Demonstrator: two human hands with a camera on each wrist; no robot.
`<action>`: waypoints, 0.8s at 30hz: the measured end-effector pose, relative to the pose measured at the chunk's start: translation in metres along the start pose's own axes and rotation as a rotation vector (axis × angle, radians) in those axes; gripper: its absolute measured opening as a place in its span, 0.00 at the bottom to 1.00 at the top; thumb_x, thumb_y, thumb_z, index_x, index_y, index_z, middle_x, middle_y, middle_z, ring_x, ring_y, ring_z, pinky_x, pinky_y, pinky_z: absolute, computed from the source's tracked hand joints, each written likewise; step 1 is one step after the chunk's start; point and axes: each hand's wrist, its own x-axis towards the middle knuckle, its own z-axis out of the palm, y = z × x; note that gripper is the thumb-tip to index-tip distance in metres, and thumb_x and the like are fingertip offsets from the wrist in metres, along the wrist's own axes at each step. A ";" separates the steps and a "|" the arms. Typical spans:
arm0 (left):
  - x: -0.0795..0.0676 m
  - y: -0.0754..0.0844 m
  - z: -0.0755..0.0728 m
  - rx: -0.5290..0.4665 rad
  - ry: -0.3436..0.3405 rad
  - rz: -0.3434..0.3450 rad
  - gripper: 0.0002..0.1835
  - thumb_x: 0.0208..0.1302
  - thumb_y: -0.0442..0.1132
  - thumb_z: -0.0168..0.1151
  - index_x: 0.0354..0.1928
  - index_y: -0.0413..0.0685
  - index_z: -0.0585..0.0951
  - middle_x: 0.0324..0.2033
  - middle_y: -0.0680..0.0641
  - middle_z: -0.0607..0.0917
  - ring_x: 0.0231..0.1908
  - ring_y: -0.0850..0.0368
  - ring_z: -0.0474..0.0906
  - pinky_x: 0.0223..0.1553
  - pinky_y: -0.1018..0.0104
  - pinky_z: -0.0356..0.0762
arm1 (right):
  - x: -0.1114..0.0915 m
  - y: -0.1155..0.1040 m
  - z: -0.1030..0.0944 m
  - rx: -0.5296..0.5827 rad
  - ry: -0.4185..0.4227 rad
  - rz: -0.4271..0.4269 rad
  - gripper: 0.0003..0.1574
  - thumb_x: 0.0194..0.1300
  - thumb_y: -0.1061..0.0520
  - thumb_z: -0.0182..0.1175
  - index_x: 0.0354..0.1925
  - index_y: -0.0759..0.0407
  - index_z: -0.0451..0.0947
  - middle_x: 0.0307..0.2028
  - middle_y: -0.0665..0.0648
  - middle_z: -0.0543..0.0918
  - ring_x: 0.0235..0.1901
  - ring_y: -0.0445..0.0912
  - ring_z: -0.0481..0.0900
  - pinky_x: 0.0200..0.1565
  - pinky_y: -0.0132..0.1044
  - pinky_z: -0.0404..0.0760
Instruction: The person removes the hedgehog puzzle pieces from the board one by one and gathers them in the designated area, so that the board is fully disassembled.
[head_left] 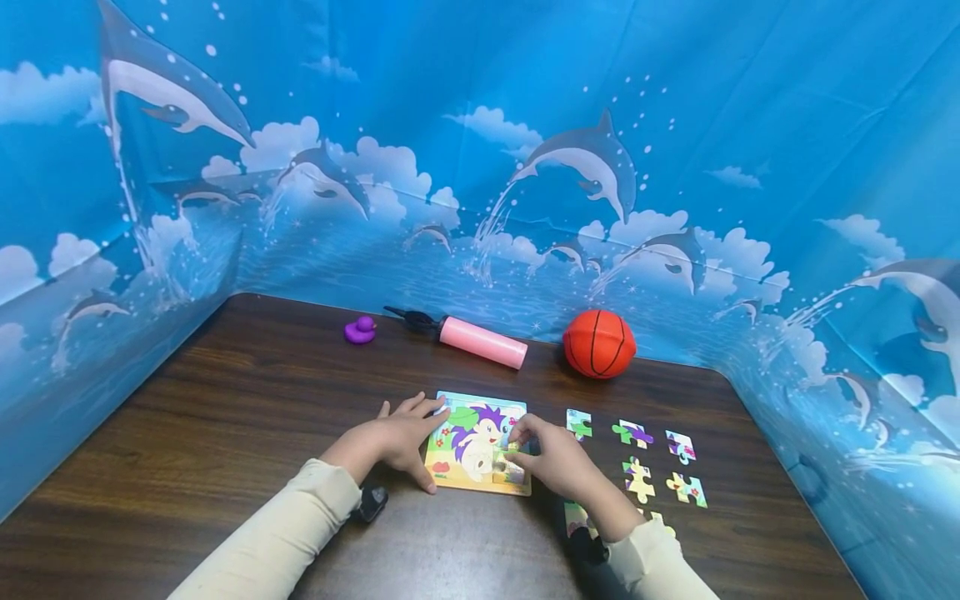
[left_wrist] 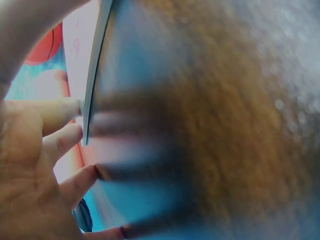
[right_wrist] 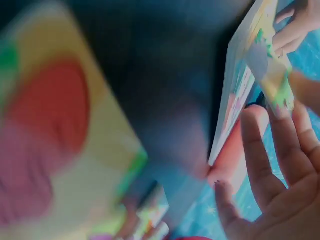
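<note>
A flat puzzle board (head_left: 453, 468) with a purple-haired cartoon picture lies on the table. Along its left edge rests my left hand (head_left: 397, 437), fingers spread and thumb near the lower corner. In the left wrist view the fingertips (left_wrist: 75, 131) touch the board's edge. My right hand (head_left: 558, 458) is over the board's right side, pinching a jigsaw piece (right_wrist: 272, 75) between thumb and finger. That piece shows pale, yellow and green, and stands tilted in the right wrist view. My fingers partly hide it in the head view.
Several loose jigsaw pieces (head_left: 638, 480) lie right of the board, some partly behind my right forearm. Farther back are a purple rubber duck (head_left: 361, 331), a pink hand pump (head_left: 483, 342) and a red ball (head_left: 599, 344). A dolphin-printed curtain (head_left: 465, 275) borders the table (head_left: 247, 417).
</note>
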 end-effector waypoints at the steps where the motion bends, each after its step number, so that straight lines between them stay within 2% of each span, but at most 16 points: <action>1: 0.000 0.000 0.000 0.000 0.001 0.002 0.61 0.41 0.59 0.81 0.76 0.50 0.60 0.77 0.48 0.52 0.76 0.41 0.39 0.69 0.29 0.35 | 0.000 0.001 0.001 0.047 0.021 0.001 0.12 0.60 0.56 0.72 0.38 0.49 0.77 0.32 0.46 0.80 0.37 0.44 0.77 0.43 0.43 0.79; 4: 0.000 -0.001 -0.001 -0.005 0.003 0.005 0.61 0.41 0.59 0.81 0.76 0.50 0.60 0.77 0.47 0.52 0.76 0.40 0.39 0.69 0.28 0.35 | -0.001 0.003 0.003 0.176 0.072 0.008 0.06 0.63 0.59 0.69 0.35 0.52 0.80 0.31 0.47 0.81 0.35 0.44 0.77 0.40 0.39 0.79; 7: 0.001 -0.003 -0.002 -0.002 0.008 0.004 0.61 0.41 0.59 0.81 0.76 0.50 0.60 0.77 0.47 0.52 0.76 0.40 0.39 0.68 0.28 0.35 | -0.001 0.006 0.004 0.351 0.087 0.072 0.05 0.64 0.59 0.67 0.37 0.58 0.81 0.32 0.51 0.82 0.34 0.44 0.77 0.38 0.38 0.83; 13: 0.002 -0.008 -0.002 0.006 0.015 0.004 0.61 0.41 0.59 0.81 0.76 0.49 0.60 0.77 0.46 0.52 0.76 0.40 0.40 0.68 0.27 0.35 | -0.011 0.016 -0.004 0.739 0.057 0.324 0.16 0.69 0.55 0.61 0.47 0.67 0.78 0.45 0.58 0.79 0.40 0.47 0.76 0.43 0.45 0.85; 16: 0.003 -0.010 -0.003 0.007 0.016 0.011 0.61 0.41 0.59 0.81 0.76 0.48 0.60 0.77 0.46 0.52 0.76 0.39 0.40 0.67 0.26 0.35 | -0.023 0.029 -0.014 0.853 0.004 0.358 0.20 0.71 0.53 0.59 0.50 0.70 0.76 0.45 0.57 0.76 0.39 0.45 0.75 0.43 0.43 0.83; 19: 0.003 -0.011 -0.002 0.001 0.018 0.012 0.61 0.41 0.59 0.81 0.76 0.48 0.60 0.77 0.45 0.52 0.76 0.39 0.40 0.67 0.26 0.35 | -0.040 0.047 -0.026 0.894 -0.050 0.367 0.21 0.72 0.52 0.57 0.52 0.70 0.75 0.41 0.53 0.74 0.33 0.40 0.73 0.39 0.38 0.80; 20: 0.003 -0.011 -0.002 0.000 0.018 0.012 0.61 0.41 0.58 0.81 0.76 0.48 0.60 0.77 0.45 0.52 0.76 0.39 0.40 0.67 0.26 0.35 | -0.047 0.055 -0.031 0.885 -0.062 0.369 0.22 0.73 0.52 0.56 0.52 0.70 0.75 0.42 0.53 0.75 0.34 0.40 0.73 0.40 0.38 0.80; 22: 0.003 -0.011 -0.001 -0.007 0.017 0.014 0.61 0.41 0.58 0.81 0.76 0.48 0.60 0.77 0.45 0.52 0.76 0.39 0.40 0.67 0.26 0.35 | -0.062 0.069 -0.040 0.835 -0.044 0.398 0.22 0.73 0.52 0.56 0.52 0.71 0.75 0.43 0.54 0.75 0.33 0.41 0.72 0.39 0.39 0.80; 24: 0.003 -0.011 -0.001 -0.012 0.015 0.017 0.62 0.41 0.58 0.81 0.76 0.47 0.60 0.77 0.45 0.52 0.76 0.38 0.40 0.67 0.26 0.34 | -0.077 0.083 -0.049 0.717 0.017 0.439 0.22 0.72 0.52 0.57 0.50 0.71 0.77 0.45 0.56 0.78 0.37 0.43 0.73 0.39 0.41 0.79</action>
